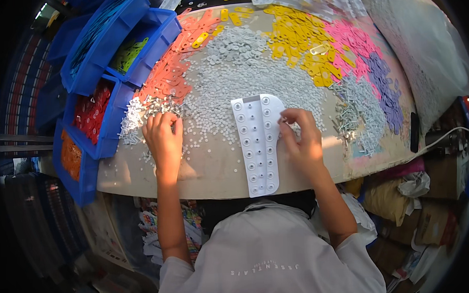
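Observation:
On the table before me lies a long white plastic board [261,155], with rows of round sockets down both sides and small pegs or holes along its middle. My right hand [304,139] is beside its right edge, thumb and index finger pinched together. Something small and metallic seems to be between those fingertips, too small to name. My left hand [163,144] reaches into a heap of shiny metal screws or rivets [158,105], its fingers bent down and close together. Whatever these fingers grip is hidden. Small whitish discs [217,100] spread between the hands and beyond the board.
Blue bins [105,146] with coloured parts line the left edge. Flat strips lie heaped farther back: orange [159,74], yellow [292,36], pink [352,39] and purple [383,87]. Pale pins [368,126] are piled at right. A large clear plastic bag [422,42] stands beyond.

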The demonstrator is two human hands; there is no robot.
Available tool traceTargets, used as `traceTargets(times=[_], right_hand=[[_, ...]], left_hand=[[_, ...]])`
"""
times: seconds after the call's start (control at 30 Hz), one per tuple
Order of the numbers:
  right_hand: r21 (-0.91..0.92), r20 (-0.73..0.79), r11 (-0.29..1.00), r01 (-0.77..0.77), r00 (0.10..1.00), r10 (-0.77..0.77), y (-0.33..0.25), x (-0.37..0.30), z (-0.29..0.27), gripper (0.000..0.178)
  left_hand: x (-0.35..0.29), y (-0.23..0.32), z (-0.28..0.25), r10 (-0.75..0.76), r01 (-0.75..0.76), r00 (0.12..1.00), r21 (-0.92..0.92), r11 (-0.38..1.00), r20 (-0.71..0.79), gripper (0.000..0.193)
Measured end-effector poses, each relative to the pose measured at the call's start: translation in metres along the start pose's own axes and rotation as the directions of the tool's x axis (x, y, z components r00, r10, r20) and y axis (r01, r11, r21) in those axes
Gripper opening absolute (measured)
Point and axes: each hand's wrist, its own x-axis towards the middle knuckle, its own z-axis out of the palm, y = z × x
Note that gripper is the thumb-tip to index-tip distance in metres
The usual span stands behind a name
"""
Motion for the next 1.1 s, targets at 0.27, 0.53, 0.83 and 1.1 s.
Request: traceTargets(times=[0.27,0.53,0.83,1.1], right_hand=[[-0.124,0.163,0.959,0.253,0.959,-0.232,0.001,0.039,0.040,0.017],[-0.192,0.204,0.922,0.337,0.932,-0.299,0.003,0.036,0.039,0.017],[-0.429,0.064,0.846,0.318,0.944,-0.323,-0.008,0.022,-0.018,0.020],[-0.687,-0.039,0.726,-0.017,0.999,-0.012,0.045,-0.016,-0.092,0.013]], left_hand=[[0.000,0.009,-0.027,-0.044,0.034,0.996,-0.118,0.992,-0.079,0.006],[0.017,0.063,-0.015,0.102,-0.116,0.993,-0.515,0.849,-0.054,0.011],[0.044,0.105,0.023,0.252,-0.175,0.967,-0.640,0.748,0.030,0.011],[0.046,0.110,0.036,0.328,-0.253,0.944,-0.579,0.775,0.027,0.011]])
